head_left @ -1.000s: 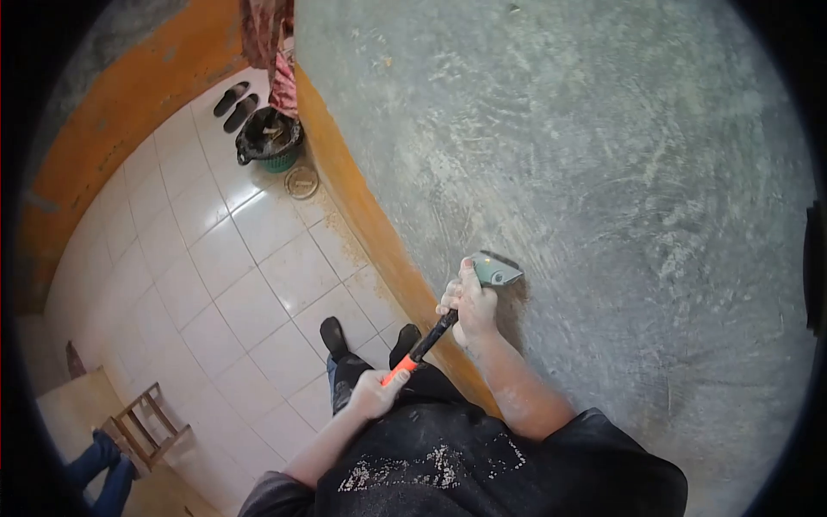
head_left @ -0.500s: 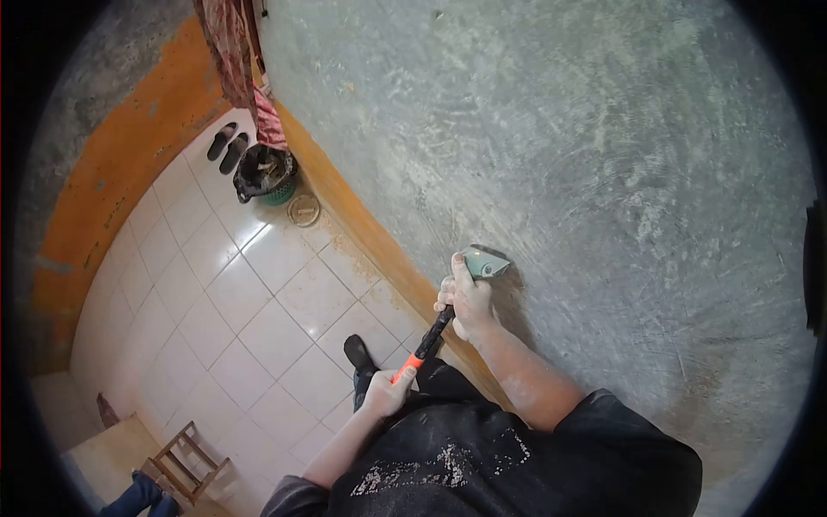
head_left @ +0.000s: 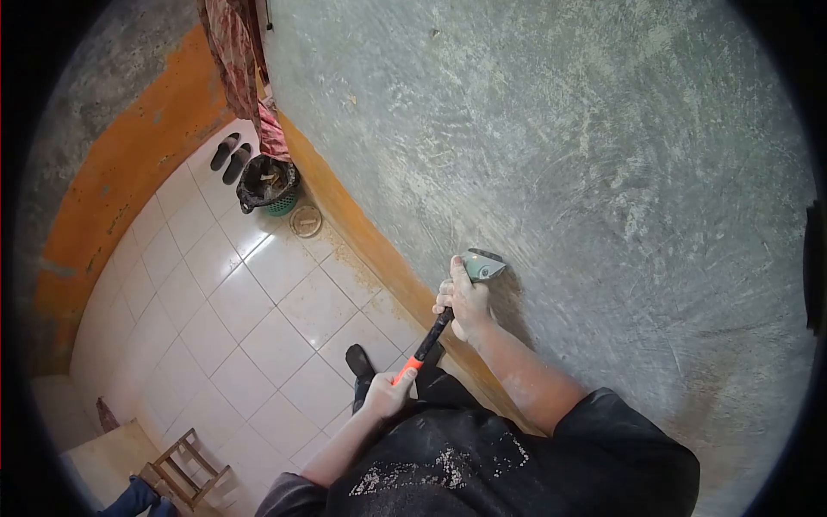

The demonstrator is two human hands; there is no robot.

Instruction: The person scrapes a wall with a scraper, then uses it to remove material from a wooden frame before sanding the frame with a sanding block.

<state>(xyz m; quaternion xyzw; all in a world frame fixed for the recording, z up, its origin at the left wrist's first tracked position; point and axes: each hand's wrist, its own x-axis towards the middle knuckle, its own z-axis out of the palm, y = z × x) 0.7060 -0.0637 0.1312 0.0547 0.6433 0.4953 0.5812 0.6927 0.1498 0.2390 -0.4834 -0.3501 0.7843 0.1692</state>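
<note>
A long-handled wall scraper [head_left: 432, 339] has a black shaft, an orange grip section and a grey-green head with a dark edge. Its head is against or very close to the grey wall [head_left: 603, 172]; contact cannot be made out exactly. My right hand [head_left: 465, 302], whitened with dust, is closed round the shaft just below the head, its thumb reaching up towards the head. Lower down, my left hand [head_left: 389, 393] wraps the orange section near my body. The handle's lower end is hidden by that hand.
An orange band [head_left: 345, 207] runs along the wall's foot beside the tiled floor [head_left: 250, 319]. A black-lined green basket [head_left: 280, 203], a round lid-like disc [head_left: 306, 221], dark slippers [head_left: 231, 158] and a hanging cloth [head_left: 231, 60] are farther off. A wooden frame [head_left: 191, 465] stands lower left.
The scraper head has shifted slightly to the left and its angle has changed a little, with my right hand moving along. Both hands keep their hold. The camera view has shifted slightly.
</note>
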